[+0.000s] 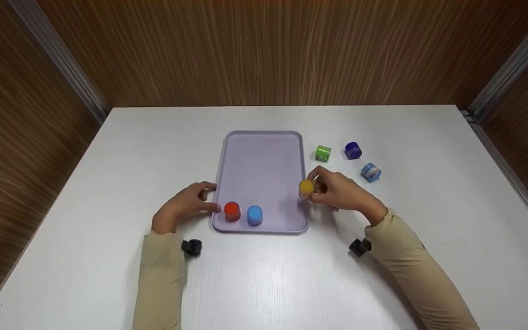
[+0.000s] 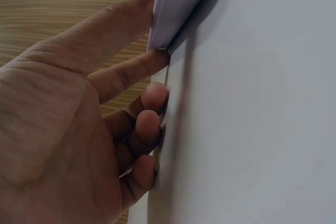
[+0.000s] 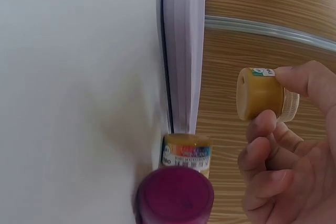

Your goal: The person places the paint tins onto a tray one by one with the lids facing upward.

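Note:
In the head view my right hand (image 1: 337,190) holds a small paint jar with a yellow lid (image 1: 306,187) over the tray's right rim. Thumb and fingertips pinch this yellow jar (image 3: 260,95) off the surface in the right wrist view. My left hand (image 1: 189,200) rests at the left side of the lilac tray (image 1: 264,172). Its thumb and index finger touch the tray's rim (image 2: 176,9), the other fingers loosely bent. Inside the tray's near-left part stand a red jar (image 1: 232,211) and a blue jar (image 1: 255,215).
Right of the tray lie a green jar (image 1: 323,153), a purple jar (image 1: 353,150) and a light-blue jar (image 1: 371,172). A magenta-lidded jar (image 3: 176,195) and a labelled yellowish-brown jar (image 3: 186,153) sit near the tray, mostly hidden beneath my right hand in the head view.

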Demonstrator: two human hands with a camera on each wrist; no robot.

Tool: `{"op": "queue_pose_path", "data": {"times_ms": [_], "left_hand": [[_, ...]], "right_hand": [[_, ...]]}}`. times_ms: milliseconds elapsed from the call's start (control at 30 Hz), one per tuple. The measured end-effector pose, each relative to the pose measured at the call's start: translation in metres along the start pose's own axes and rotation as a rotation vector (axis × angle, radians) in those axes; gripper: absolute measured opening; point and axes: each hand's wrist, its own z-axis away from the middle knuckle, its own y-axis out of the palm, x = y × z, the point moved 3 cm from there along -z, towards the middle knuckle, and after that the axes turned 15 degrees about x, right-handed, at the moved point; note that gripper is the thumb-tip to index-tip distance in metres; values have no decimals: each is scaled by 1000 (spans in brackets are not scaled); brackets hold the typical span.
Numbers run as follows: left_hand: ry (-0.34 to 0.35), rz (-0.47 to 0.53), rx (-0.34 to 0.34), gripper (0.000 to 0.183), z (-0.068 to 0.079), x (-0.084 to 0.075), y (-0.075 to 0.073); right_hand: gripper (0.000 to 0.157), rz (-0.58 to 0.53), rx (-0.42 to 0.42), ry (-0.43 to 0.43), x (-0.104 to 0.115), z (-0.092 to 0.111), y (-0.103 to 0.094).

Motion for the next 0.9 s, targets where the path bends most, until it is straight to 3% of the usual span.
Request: {"op": "queue_pose_path", "data": {"times_ms": [700, 900], "left_hand": [[-24, 3, 4, 71, 0, 0, 1], [-18, -3, 4, 72, 0, 0, 0]], "right_hand": [[33, 48, 71, -27, 20, -20, 26], [34, 16, 126, -39, 26, -25, 34]]}}
